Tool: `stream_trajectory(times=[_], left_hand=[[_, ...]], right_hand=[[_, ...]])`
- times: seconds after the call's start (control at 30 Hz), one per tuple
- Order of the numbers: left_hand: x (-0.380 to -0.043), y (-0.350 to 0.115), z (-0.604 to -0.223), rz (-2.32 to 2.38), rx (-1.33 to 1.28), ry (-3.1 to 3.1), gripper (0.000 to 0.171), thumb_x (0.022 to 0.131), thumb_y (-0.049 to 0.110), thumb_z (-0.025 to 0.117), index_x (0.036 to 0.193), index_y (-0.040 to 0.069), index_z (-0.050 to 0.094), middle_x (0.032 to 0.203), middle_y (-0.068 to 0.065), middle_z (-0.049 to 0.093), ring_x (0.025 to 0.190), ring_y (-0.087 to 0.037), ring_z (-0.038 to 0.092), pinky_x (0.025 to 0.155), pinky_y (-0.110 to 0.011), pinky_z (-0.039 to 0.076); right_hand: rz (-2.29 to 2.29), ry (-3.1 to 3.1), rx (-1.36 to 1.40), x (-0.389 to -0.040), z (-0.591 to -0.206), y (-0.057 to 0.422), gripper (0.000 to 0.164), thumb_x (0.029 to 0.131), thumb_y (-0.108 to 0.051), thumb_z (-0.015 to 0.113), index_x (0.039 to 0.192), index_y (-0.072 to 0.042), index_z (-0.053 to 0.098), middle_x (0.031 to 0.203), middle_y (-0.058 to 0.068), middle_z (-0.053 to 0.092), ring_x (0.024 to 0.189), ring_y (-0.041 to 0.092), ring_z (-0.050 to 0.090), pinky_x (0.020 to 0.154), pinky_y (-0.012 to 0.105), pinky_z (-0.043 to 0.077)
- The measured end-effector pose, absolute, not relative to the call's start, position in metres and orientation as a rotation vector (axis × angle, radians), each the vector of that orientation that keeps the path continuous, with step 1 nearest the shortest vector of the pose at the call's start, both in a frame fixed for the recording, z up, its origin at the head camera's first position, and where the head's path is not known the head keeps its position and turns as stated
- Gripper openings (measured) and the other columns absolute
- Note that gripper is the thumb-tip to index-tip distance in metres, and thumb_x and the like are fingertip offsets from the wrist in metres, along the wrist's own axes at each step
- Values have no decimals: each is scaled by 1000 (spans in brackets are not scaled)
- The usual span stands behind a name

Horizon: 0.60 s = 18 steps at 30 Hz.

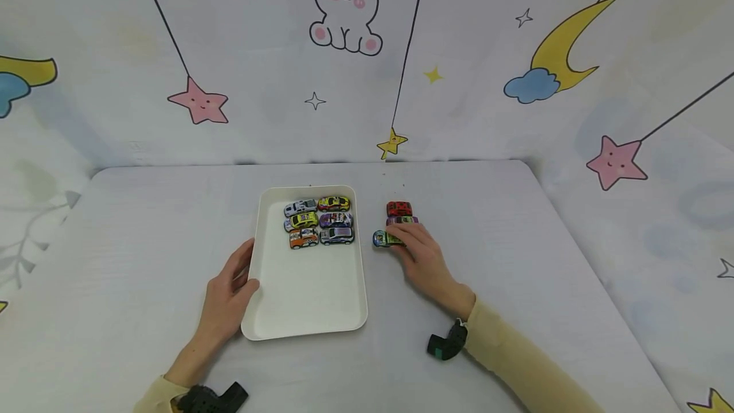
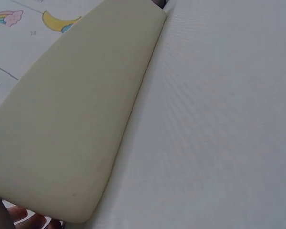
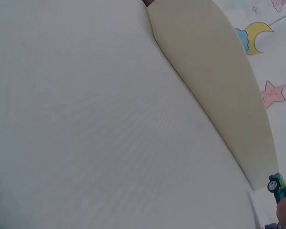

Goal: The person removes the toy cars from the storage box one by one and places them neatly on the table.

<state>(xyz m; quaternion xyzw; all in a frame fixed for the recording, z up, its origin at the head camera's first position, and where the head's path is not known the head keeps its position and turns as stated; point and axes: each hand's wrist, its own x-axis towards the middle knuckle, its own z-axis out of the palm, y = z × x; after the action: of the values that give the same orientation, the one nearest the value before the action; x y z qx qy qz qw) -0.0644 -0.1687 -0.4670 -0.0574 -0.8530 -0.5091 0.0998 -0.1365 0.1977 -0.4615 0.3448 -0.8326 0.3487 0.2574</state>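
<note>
A white tray (image 1: 304, 298) lies on the table, with several small toy cars (image 1: 335, 220) grouped in two columns at its far end. At the tray's left edge, my left hand (image 1: 225, 301) holds the side, thumb at the rim; its other fingers (image 2: 33, 222) are partly hidden. My right hand (image 1: 421, 260), right of the tray, pinches a green and blue toy car (image 1: 381, 239). That toy car (image 3: 278, 185) also appears beside a fingertip in the right wrist view. Just beyond it sit a purple toy car (image 1: 401, 220), partly covered by the hand, and a red toy car (image 1: 399, 208).
White cloth covers the table (image 1: 516, 241). Its far edge meets a wall (image 1: 258, 50) printed with a rabbit, stars and moons. Dark wrist devices (image 1: 447, 340) are worn on both wrists, close over the table.
</note>
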Motion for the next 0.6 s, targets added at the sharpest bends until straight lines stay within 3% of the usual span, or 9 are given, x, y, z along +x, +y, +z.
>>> stream_trajectory(times=[0.3,0.6], left_hand=[[-64,-167,-466,-1505,-178,-2517,66,89,-7,50,153,7,39,147,-25,49,131,-43,51,93,-2,36],[-64,-168,-465,-1523,-177,-2512,66,89,-8,50,153,6,39,147,-25,49,131,-43,51,93,-2,37]], right_hand=[[923,-2271,893,-139,-466,219,37,81,7,75,118,0,70,119,12,69,110,26,60,100,27,46],[935,-2307,853,-140,-467,221,37,83,7,74,118,-1,70,119,11,69,110,26,60,97,32,48]])
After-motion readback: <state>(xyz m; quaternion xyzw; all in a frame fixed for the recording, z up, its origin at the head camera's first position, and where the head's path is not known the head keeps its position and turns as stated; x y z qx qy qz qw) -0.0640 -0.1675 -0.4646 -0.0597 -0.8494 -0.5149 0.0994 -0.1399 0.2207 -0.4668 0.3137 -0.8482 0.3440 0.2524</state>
